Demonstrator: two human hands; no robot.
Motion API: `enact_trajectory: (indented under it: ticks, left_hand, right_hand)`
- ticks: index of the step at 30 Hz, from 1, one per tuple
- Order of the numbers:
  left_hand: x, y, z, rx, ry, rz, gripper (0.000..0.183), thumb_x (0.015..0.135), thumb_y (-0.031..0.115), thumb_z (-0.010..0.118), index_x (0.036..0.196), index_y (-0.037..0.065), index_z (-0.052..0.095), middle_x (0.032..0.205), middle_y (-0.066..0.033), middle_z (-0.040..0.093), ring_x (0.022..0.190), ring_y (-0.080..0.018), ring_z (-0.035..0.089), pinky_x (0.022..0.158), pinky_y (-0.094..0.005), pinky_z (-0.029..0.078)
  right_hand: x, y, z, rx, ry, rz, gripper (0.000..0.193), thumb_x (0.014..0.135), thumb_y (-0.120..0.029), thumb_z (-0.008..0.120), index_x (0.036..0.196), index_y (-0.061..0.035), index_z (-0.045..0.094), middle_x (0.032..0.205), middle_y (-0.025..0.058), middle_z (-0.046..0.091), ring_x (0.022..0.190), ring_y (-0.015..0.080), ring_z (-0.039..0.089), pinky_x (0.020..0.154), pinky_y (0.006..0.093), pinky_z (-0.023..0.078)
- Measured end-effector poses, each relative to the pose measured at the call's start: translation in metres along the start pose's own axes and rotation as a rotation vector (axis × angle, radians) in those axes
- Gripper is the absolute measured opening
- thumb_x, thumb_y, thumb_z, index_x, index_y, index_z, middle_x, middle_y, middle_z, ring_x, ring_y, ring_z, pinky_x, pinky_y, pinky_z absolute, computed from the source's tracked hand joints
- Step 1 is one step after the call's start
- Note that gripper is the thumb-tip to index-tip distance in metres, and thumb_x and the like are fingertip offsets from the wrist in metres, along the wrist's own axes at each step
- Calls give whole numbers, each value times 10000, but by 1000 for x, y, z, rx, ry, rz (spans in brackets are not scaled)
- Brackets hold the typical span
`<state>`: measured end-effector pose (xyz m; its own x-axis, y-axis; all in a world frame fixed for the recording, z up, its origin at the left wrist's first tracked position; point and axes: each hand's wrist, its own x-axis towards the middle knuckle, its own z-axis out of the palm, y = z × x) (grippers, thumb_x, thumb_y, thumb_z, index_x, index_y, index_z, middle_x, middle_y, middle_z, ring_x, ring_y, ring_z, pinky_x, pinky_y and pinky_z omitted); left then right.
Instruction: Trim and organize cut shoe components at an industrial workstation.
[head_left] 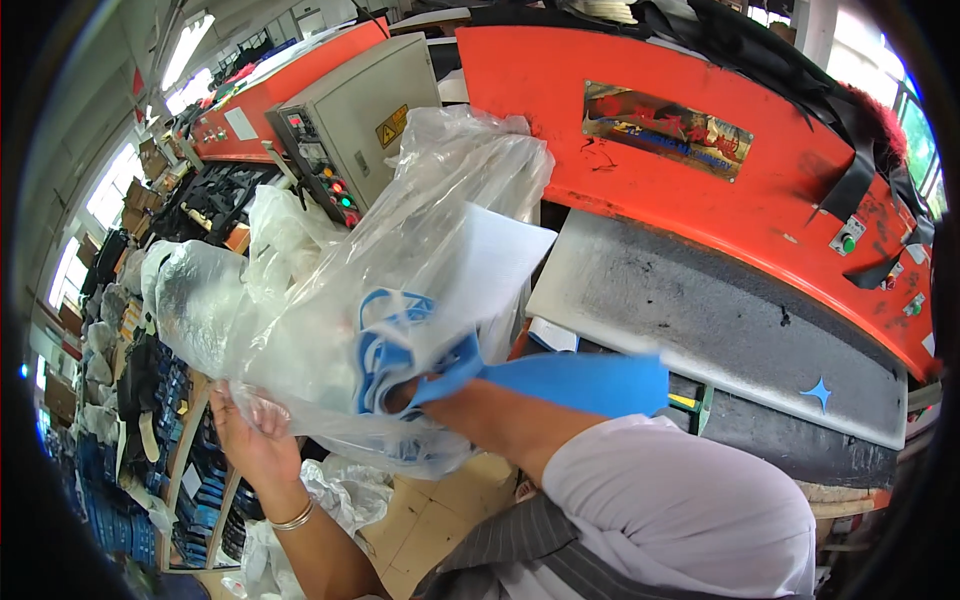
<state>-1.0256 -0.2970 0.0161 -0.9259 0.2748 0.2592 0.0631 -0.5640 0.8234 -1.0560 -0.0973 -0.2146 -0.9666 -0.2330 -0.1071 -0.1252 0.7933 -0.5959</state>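
A large clear plastic bag [400, 250] is held up in front of me, crumpled and open toward the lower right. My left hand [250, 435], with a thin bracelet at the wrist, grips the bag's lower left edge. My right hand [400, 395] reaches inside the bag and is mostly hidden by the plastic; it holds blue foam scraps [385, 350]. A long blue foam strip [580, 382] trails out over my right forearm. A white sheet [495, 265] shows through the bag's upper right.
An orange press machine [700, 150] with a grey bed [700, 310] stands to the right; a small blue star-shaped piece [817, 393] lies on it. A beige control box [350, 120] sits behind the bag. Racks of dark parts [150, 430] line the left. More bags lie below.
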Motion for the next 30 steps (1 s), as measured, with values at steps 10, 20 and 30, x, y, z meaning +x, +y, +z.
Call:
enact_trajectory:
  ticks: [10, 20, 30]
  left_hand:
    - [-24, -97, -80, 7, 307, -389, 257, 910, 378, 565, 952, 136, 487, 661, 46, 400, 482, -40, 316, 415, -201, 253]
    - [-114, -189, -130, 1034, -378, -475, 578, 754, 375, 737, 1162, 41, 498, 946, -46, 586, 723, -163, 554, 656, -319, 464]
    - [-186, -233, -125, 151, 141, -757, 194, 874, 221, 615, 958, 65, 536, 866, -66, 584, 824, -176, 599, 738, -314, 501]
  right_hand:
    - [-281, 1, -91, -124, 431, 438, 346, 833, -333, 601, 997, -30, 629, 981, 147, 619, 954, 325, 581, 859, 392, 466]
    - [-258, 15, -36, -183, 570, 911, 785, 646, -383, 790, 1231, 26, 462, 1349, 269, 292, 1134, 415, 448, 950, 422, 408]
    - [-215, 50, -32, -195, 635, 1042, 765, 607, -301, 825, 1183, 44, 457, 1183, 239, 479, 1099, 396, 475, 949, 428, 396]
